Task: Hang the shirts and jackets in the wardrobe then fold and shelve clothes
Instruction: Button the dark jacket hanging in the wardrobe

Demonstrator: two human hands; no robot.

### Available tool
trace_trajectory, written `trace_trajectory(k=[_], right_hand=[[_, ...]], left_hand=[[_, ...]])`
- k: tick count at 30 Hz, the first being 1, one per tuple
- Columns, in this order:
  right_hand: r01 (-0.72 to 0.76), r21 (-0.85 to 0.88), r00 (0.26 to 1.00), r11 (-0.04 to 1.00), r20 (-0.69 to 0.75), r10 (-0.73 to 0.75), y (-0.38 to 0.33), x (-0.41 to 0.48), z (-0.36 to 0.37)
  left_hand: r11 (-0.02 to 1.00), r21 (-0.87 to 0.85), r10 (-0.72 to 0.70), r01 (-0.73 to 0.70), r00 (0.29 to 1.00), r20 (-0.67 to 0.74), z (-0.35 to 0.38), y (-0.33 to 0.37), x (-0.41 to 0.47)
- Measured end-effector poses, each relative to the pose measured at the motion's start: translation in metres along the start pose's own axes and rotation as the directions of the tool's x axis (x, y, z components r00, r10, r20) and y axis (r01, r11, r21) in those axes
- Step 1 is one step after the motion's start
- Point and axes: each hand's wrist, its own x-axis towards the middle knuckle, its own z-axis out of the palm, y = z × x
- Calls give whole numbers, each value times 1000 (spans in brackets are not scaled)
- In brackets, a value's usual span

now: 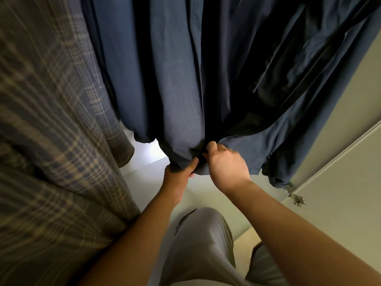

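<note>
Hanging inside the wardrobe, the jacket (179, 89) is filling the upper centre of the head view, its hem reaching down to the two hands. A plaid shirt (51, 120) is hanging just beside it on the left, touching its side.

The left hand (178, 174) is gripping the hem of the left front panel from below, thumb lying across the outer face and fingers curled behind the cloth. The right hand (226, 164) is pinching the hem of the right front panel, fingers bent and knuckles facing the camera. Both hands are sitting nearly touching at the centre opening. This placement is probably serving to bring the two front edges together and level, either to start a zip or to square the garment on its hanger. No slider is showing between the fingers, so which one cannot be told.

The jacket is appearing as thin, matt navy cloth falling in long vertical folds. A darker lining is showing between the panels, and the gathered hem is bunching where the hands are holding it.

A pale door (340, 193) is standing open at the right, with a key (296, 200) hanging in it.
</note>
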Motion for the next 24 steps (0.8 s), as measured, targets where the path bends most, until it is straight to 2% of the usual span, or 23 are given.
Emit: trace_trajectory(k=[4,6,7,8,9,10,11,12,13,15,17,18,19,20,21,22,24], right_hand=[[59,-16,997,998,-43,-60,7,9,-17],[58,-54,993,997,-101,-63,13,16,-30],[59,-78,992,995,-109,-67,16,17,-35],[60,-85,991,995,-114,-69,17,18,-37],[59,-74,990,996,-125,-68,18,17,-39],[55,-52,988,997,-140,-62,19,16,-40],[50,-31,987,998,-153,-54,19,16,-40],[48,-23,985,999,-164,-51,20,15,-40],[48,-24,984,999,-173,-51,21,15,-39],[54,-23,981,998,-184,-57,22,15,-39],[51,-33,982,998,-180,-56,24,16,-39],[51,-32,983,998,-175,-56,24,16,-39],[52,-19,983,998,-176,-54,25,17,-40],[54,-1,981,999,-184,-53,24,18,-40],[54,15,980,998,-191,-50,24,18,-41],[54,23,980,998,-192,-49,23,18,-41],[56,24,981,998,-185,-50,21,18,-40]], left_hand=[[999,-36,-42,40,997,-67,-2,-9,-2],[998,33,-53,58,992,-118,-2,-5,-4],[988,127,-73,87,992,-107,-1,1,-4],[938,321,-123,135,991,-56,-1,10,-4],[799,571,-227,187,974,-1,-1,21,-7],[603,776,-325,185,945,28,-1,32,-13],[466,872,-397,151,916,53,-4,42,-20],[425,899,-429,107,898,96,-7,53,-27],[451,890,-407,72,904,133,-8,62,-33],[622,783,-250,14,951,182,-8,79,-43],[772,631,0,-75,993,118,3,94,-50],[779,608,163,-151,986,35,9,98,-51],[735,626,360,-261,932,-34,14,98,-51],[668,644,537,-373,841,-70,18,95,-50],[629,625,645,-462,759,-89,22,89,-47],[636,587,670,-502,736,-96,26,85,-45],[674,516,652,-528,754,-80,31,69,-36]])
